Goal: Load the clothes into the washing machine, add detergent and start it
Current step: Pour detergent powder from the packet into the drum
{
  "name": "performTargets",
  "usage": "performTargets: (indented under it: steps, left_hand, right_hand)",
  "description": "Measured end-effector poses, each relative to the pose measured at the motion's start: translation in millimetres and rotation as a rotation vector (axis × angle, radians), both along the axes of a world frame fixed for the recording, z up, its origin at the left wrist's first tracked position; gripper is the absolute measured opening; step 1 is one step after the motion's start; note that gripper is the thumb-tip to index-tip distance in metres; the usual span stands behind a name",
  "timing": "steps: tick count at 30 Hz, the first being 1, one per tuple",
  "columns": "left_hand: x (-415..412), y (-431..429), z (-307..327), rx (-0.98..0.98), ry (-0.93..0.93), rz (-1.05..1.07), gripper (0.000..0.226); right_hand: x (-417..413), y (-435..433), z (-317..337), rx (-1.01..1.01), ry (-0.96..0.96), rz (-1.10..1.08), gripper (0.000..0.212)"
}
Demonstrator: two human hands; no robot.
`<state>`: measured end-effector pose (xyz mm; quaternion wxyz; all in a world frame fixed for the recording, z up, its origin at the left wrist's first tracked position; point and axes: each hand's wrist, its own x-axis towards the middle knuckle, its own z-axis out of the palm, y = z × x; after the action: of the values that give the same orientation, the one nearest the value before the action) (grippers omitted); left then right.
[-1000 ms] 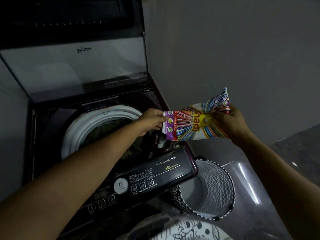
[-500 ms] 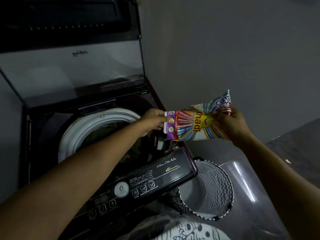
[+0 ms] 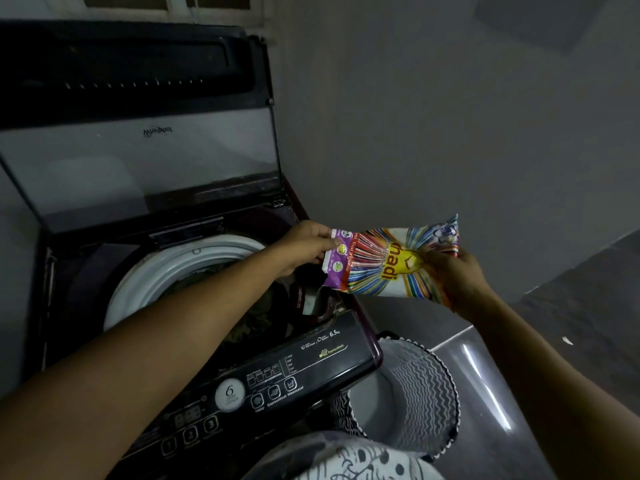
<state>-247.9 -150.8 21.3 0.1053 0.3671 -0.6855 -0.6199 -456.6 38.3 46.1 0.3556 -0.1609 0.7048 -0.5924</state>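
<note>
The top-loading washing machine (image 3: 304, 362) stands with its lid (image 3: 138, 157) raised. Dark clothes (image 3: 204, 278) lie inside the white-rimmed drum (image 3: 166, 271). A colourful detergent packet (image 3: 381, 265) lies sideways in the air over the machine's right front corner. My left hand (image 3: 304, 247) pinches its open left end. My right hand (image 3: 453, 275) grips its right end from below. Under the packet's mouth sits the small detergent compartment (image 3: 311, 299).
The control panel (image 3: 263, 386) with its dial and buttons runs along the machine's front. An empty zigzag-patterned laundry basket (image 3: 415, 386) stands on the floor to the right. A grey wall rises behind.
The packet and both hands keep nearly the same place over the compartment; the view has tilted slightly upward.
</note>
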Motion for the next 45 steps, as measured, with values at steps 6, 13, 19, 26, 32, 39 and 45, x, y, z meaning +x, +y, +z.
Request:
performTargets:
  steps: [6,13,19,26,32,39,45]
  left_hand:
    - [-19.2,10.9,44.7,-0.118,0.048,0.006,0.015]
    - [-54.0,32.7,111.4,-0.242,0.110,0.128,0.017]
    - [-84.1,57.2,169.2,-0.426,0.079,0.179,0.014]
    - [-87.9,81.3,215.8,-0.644,0.021,0.312,0.017]
    - [-36.5,119.0,225.9,-0.486,0.251,0.531,0.035]
    - [49.1,168.6,189.2,-0.413,0.419,0.772,0.056]
    - [111.2,209.9,164.3,-0.486,0.452,1.115,0.025]
  right_hand:
    - [-12.5,2.9,-15.2,-0.137,-0.332,0.101,0.029]
    - [-35.9,-12.3,-18.3,-0.251,-0.535,0.277,0.042]
    - [-59.8,-29.4,-14.8,-0.299,-0.625,0.373,0.054]
    - [-47.0,-57.6,14.5,-0.399,-0.866,0.538,0.060]
    - [4.1,-86.2,35.5,-0.427,-1.034,0.708,0.060]
    - [99.3,-88.7,63.5,-0.413,-1.135,0.938,0.065]
    - [198.1,-62.0,80.2,-0.321,-1.192,1.107,0.068]
